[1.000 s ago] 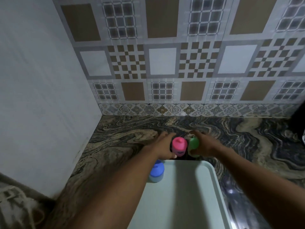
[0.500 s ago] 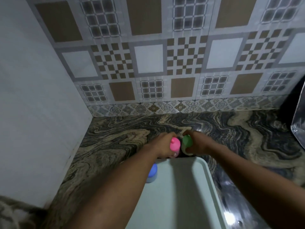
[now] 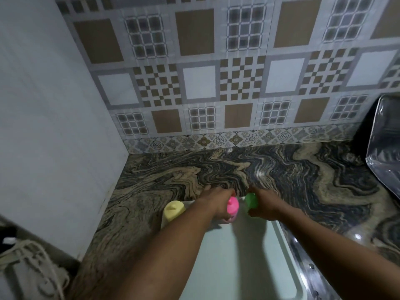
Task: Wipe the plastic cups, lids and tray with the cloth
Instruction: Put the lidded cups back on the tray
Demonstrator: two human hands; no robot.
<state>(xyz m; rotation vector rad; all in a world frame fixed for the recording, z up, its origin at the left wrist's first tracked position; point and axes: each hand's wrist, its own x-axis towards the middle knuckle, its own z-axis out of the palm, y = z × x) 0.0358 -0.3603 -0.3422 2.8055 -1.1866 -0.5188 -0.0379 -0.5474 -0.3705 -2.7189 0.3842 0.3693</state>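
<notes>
1. With both arms stretched to the far end of the pale tray (image 3: 244, 267), left hand (image 3: 216, 202) wrapped around the pink-lidded cup (image 3: 232, 207), fingers curled on its far side.
2. Right hand (image 3: 263, 204) closed likewise on the green-lidded cup (image 3: 251, 200), thumb low on its near side.
3. Both cups upright and just beside each other at the tray's far edge; whether resting on it or lifted clear, cannot tell.
4. Probably gripped by the body rather than the lid, to keep each steady and the lids seated while handled.
5. Yellow-lidded cup (image 3: 173, 210) untouched at the tray's far left corner, apart from both hands.
6. Tray flat on the marbled counter (image 3: 303, 180), near the tiled wall (image 3: 216, 83), most of its surface bare.
7. No wiping cloth seen in either hand; crumpled pale fabric (image 3: 28, 271) at the lower left, possibly the cloth, not certain.
8. Judged early: cups likely being cleared or arranged ahead of wiping.
</notes>
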